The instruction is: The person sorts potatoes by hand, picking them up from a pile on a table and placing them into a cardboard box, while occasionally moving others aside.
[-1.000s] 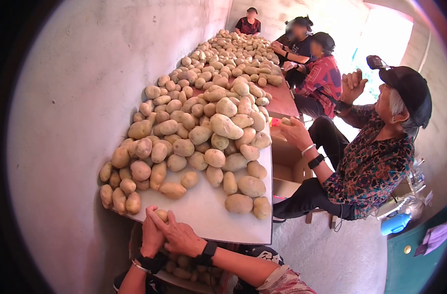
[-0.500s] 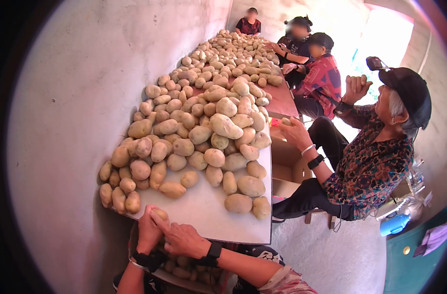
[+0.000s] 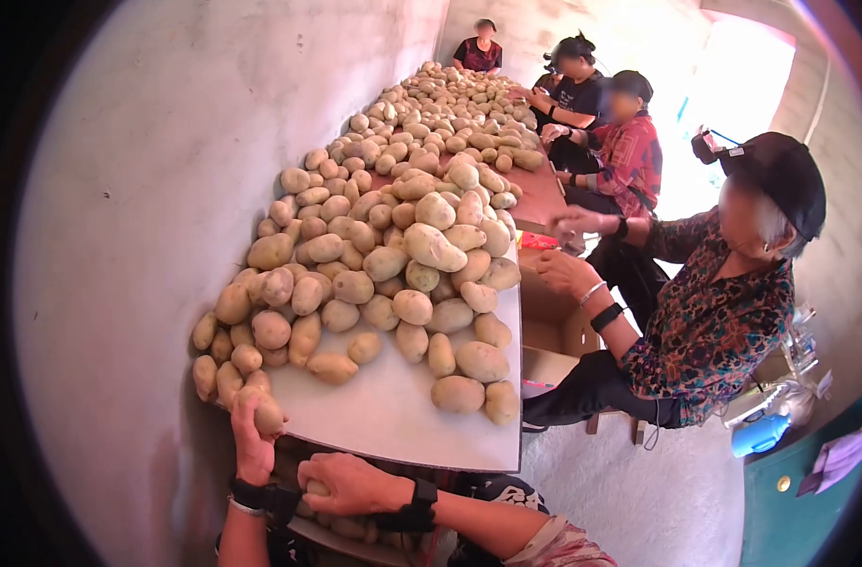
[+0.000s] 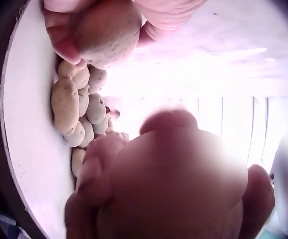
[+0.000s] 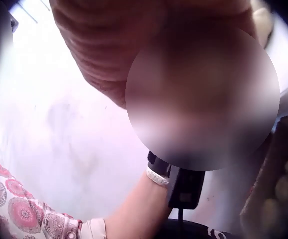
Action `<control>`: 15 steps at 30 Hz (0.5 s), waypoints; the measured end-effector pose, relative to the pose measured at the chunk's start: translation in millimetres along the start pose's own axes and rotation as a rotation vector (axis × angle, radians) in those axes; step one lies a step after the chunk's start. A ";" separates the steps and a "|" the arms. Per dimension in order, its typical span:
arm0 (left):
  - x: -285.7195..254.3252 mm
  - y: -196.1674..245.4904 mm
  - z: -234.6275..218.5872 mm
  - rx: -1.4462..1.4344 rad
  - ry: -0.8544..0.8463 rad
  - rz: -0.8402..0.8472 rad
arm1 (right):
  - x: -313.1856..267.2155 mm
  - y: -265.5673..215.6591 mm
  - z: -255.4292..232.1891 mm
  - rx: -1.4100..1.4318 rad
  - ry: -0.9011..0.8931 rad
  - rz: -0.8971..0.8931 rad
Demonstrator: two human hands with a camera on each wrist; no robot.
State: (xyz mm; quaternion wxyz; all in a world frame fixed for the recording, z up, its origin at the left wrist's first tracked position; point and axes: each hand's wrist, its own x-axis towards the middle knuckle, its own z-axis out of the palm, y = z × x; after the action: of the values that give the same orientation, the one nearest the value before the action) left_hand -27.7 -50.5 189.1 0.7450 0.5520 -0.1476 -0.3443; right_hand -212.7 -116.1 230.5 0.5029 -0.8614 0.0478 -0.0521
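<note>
At the near left corner of the table, my left hand point(image 3: 251, 439) grips a potato point(image 3: 267, 416), close to the potatoes piled there. The left wrist view shows the fingers point(image 4: 64, 42) curled round that potato point(image 4: 109, 32). My right hand point(image 3: 360, 482) is lower and to its right, just off the table's near edge, over a container of potatoes point(image 3: 351, 526). A second potato point(image 3: 317, 488) shows between its curled fingers and thumb. In the right wrist view the right hand point(image 5: 149, 50) covers much of the picture, part of it blurred.
A long heap of potatoes point(image 3: 355, 283) covers much of the white tabletop point(image 3: 403, 430) and runs back along the wall point(image 3: 147, 208). Several people sit along the right side and far end, the nearest a person in a patterned shirt point(image 3: 724, 312). A cardboard box point(image 3: 554, 326) stands beside the table.
Both hands were together at one potato by the table's edge. They are now apart: the left has moved to the corner potatoes and grips one, the right has dropped toward the container holding a potato.
</note>
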 end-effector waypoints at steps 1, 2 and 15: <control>1.2 1.4 -2.1 -0.038 -0.004 -0.039 | 0.1 0.3 2.1 0.000 -0.001 -0.001; 1.5 2.5 -3.6 -0.075 -0.008 -0.079 | -0.5 1.4 6.4 -0.010 0.005 -0.012; -5.9 33.1 -2.4 -0.108 -0.110 -0.213 | 2.4 7.1 -62.5 0.431 0.577 0.007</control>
State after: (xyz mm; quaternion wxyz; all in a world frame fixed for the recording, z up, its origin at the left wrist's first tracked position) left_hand -19.0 -39.7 219.8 0.7238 0.5037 -0.1101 -0.4586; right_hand -219.1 -173.7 254.9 0.6392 -0.6852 0.1784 -0.3002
